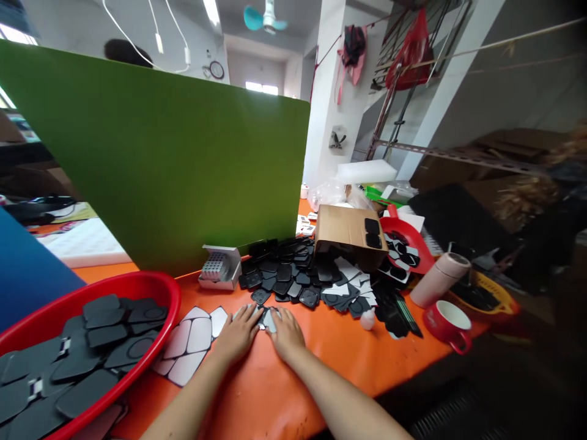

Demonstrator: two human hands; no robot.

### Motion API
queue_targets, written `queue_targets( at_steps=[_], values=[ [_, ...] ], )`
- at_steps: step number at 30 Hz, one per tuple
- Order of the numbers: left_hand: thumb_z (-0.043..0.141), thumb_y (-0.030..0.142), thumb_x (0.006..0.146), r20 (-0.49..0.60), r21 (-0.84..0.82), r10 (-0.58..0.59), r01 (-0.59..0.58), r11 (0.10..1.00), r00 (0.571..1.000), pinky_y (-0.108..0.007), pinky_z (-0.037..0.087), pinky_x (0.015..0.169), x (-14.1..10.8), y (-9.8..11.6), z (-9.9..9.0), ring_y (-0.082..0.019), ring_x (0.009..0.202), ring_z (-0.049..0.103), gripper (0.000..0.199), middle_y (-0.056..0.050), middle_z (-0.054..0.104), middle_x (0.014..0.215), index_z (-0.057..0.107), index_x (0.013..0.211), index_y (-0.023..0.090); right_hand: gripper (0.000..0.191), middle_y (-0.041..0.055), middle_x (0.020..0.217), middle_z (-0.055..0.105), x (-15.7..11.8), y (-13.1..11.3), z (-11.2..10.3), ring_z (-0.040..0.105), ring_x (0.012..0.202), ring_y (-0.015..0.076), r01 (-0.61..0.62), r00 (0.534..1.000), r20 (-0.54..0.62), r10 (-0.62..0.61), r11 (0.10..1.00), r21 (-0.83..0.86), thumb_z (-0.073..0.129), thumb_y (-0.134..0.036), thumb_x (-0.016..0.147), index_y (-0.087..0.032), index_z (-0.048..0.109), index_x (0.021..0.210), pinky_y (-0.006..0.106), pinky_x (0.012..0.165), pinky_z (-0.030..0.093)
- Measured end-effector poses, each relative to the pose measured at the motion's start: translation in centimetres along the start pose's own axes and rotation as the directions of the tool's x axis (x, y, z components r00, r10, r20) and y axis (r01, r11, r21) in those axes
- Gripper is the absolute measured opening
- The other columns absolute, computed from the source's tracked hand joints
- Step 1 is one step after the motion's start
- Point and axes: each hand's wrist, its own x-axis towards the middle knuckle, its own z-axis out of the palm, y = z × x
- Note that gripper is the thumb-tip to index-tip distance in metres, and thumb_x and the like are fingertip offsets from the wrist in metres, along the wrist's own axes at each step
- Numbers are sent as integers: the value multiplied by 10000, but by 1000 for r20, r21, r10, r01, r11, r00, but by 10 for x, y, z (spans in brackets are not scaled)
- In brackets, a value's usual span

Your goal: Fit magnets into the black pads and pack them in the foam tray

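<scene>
Both hands rest on the orange table at its middle, close together, palms down. My left hand (239,333) has its fingers spread over some light grey pieces, just right of several white-faced pieces with dark edges (187,342). My right hand (287,331) lies with fingers apart on a pale grey piece (269,321). Between the fingertips a small dark and white patch shows; its details are too small to tell. Right behind the hands spreads a pile of black rounded pieces (284,272). Neither hand is closed round anything.
A red basin (172,299) of black pieces stands at the left. Behind are a green board (197,153), a small white box (220,282) and a cardboard box (342,225). At the right are a pink bottle (440,280), a red mug (443,324) and a small white bottle (367,319).
</scene>
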Motion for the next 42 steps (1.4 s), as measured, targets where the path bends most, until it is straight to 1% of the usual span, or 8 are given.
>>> queue_targets(
  at_steps=[6, 14, 17, 20, 25, 31, 36, 42],
  values=[
    [331, 340, 844, -96, 34, -169, 173, 984, 981, -581, 151, 976, -31, 16, 9, -306, 1282, 190, 482, -116, 254, 1405, 305, 1313, 235, 794, 66, 1418, 161, -4, 6, -10, 120, 1294, 237, 56, 989, 129, -67, 994, 91, 564, -490, 688, -183, 243, 1346, 372, 1044, 157],
    [406, 309, 805, -121, -273, -266, 226, 935, 956, -445, 310, 987, -143, 14, -13, -236, 1213, 358, 367, -61, 418, 1314, 509, 1154, 263, 600, 88, 1375, 277, -24, 33, -12, 223, 1269, 190, 34, 999, 0, -35, 973, 228, 396, -393, 808, -115, 275, 1326, 338, 1030, 242],
    [484, 384, 746, -98, -549, -538, 406, 731, 837, -450, 340, 969, -170, 5, -19, -259, 1147, 439, 357, -74, 514, 1211, 561, 1064, 241, 537, 91, 1329, 358, -30, 34, -14, 308, 1229, 200, 17, 999, -39, -8, 972, 236, 378, -348, 815, -127, 324, 1301, 340, 1000, 299],
    [574, 396, 658, 23, -820, -760, 447, 357, 650, -439, 352, 961, -178, -3, -19, -283, 1116, 472, 405, -91, 556, 1150, 560, 1018, 212, 492, 88, 1288, 413, -32, 30, -14, 361, 1194, 208, 27, 997, -76, -11, 979, 202, 385, -299, 803, -137, 381, 1267, 335, 980, 329],
    [468, 318, 755, 207, -978, -911, 92, -186, 357, -387, 413, 895, -176, -18, -46, -216, 1006, 567, 303, -79, 512, 1198, 473, 1051, 256, 456, 88, 1260, 444, -34, 32, -9, 379, 1179, 216, 87, 994, -78, -76, 986, 144, 380, -272, 792, -140, 443, 1224, 344, 976, 336],
    [584, 305, 692, 188, -977, -977, -79, -197, 105, -384, 507, 682, -173, -63, -101, -168, 664, 640, 287, -25, 609, 850, 470, 946, 237, 440, 94, 1223, 477, -32, 42, 2, 409, 1153, 231, 89, 996, -38, -85, 986, 143, 363, -332, 800, -150, 484, 1182, 367, 941, 369],
    [549, 139, 645, 198, -976, -979, -85, -201, 47, -377, 527, 580, -167, -86, -103, -133, 470, 569, 93, 33, 530, 538, 467, 676, 170, 444, 99, 1198, 497, -33, 45, 4, 430, 1129, 231, 113, 994, -28, -110, 985, 133, 334, -366, 813, -140, 495, 1160, 365, 919, 388],
    [591, 127, 586, 98, -995, -995, 26, -97, 33, -376, 536, 608, -185, -65, -94, -189, 580, 611, 122, 2, 555, 564, 501, 664, 153, 437, 96, 1189, 505, -34, 47, 6, 438, 1119, 239, 101, 995, -35, -98, 986, 129, 359, -366, 800, -156, 506, 1154, 376, 914, 388]
  ],
)
